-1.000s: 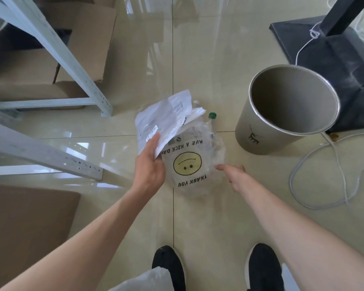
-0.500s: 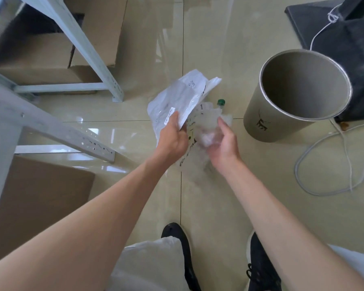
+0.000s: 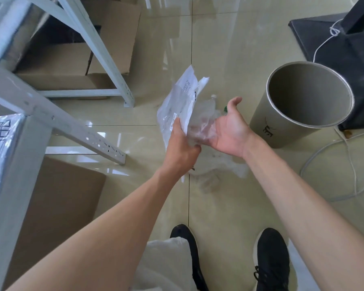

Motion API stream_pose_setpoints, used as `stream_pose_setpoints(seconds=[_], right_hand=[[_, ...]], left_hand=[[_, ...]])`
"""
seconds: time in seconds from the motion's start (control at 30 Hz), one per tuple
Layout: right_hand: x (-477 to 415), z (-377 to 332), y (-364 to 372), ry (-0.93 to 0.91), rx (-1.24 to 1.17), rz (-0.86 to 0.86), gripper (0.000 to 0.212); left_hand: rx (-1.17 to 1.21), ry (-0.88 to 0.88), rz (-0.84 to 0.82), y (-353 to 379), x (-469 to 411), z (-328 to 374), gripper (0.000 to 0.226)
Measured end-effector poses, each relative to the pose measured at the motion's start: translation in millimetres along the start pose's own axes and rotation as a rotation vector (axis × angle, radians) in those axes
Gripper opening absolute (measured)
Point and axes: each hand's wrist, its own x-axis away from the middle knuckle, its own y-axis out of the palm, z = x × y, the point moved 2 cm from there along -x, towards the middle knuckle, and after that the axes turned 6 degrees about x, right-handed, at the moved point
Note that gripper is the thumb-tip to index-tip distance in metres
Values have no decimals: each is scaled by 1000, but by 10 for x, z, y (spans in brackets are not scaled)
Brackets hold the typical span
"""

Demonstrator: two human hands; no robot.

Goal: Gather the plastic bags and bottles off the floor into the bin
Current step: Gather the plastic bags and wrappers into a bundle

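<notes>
Holding a white bag (image 3: 182, 101) up off the floor, left hand (image 3: 182, 147) has its fingers curled tight round the bag's lower edge, w/ the sheet sticking up and away from the knuckles. Right hand (image 3: 229, 131) is just right of it, palm up and fingers spread wide, w/ a crumpled clear bag (image 3: 202, 124) lying across its fingers, so it's more cradling than gripping. That clear bag is squeezed between the 2 hands and touches the white one; can't tell if the left fingers have pinched it too.

Past the right fingertips there's a bottle (image 3: 213, 98) w/ a white cap poking out behind the plastic, plus a green cap (image 3: 225, 108) right by the thumb side. Can't tell if those are on the floor or inside the bag.

Bin (image 3: 267, 122) stands to the right of the right hand, near but not touching, mouth open, nothing visible inside. Below the hands, more clear plastic (image 3: 223, 166) lies on the tiles, blurry.

Left of the left hand: shelf frame (image 3: 105, 59) & cardboard boxes (image 3: 67, 66). Cable (image 3: 328, 175) loops right of the right forearm.
</notes>
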Motion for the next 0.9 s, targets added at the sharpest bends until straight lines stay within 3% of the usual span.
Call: stream_pose_setpoints(seconds=[0.1,0.2,0.33,0.4,0.47,0.57,0.8,0.9], right_hand=[[-6,-51,108,1,120,-12,116],[-7,-157,37,-76,396,341,103],[-2,-128,-474,-212,417,885,47],[-27,73,-828,-112,369,1025,23],[-91,345,-1198,18,362,1110,11],[-240,625,-1548,98,625,1184,19],[-593,739,-1775,137,993,1112,86],[-596,723,-1858,230,1123,1163,79]], left_hand=[[-24,0,107,-61,-24,-40,65],[-59,-21,177,-160,-80,-109,70],[-162,-68,198,-253,-139,-229,72],[-195,-70,200,-294,-185,-290,74],[-203,-69,208,-337,-263,-381,76],[-194,-41,263,-411,-344,-493,74],[-47,-94,306,-446,-356,-644,73],[-31,-105,313,-411,-390,-629,72]])
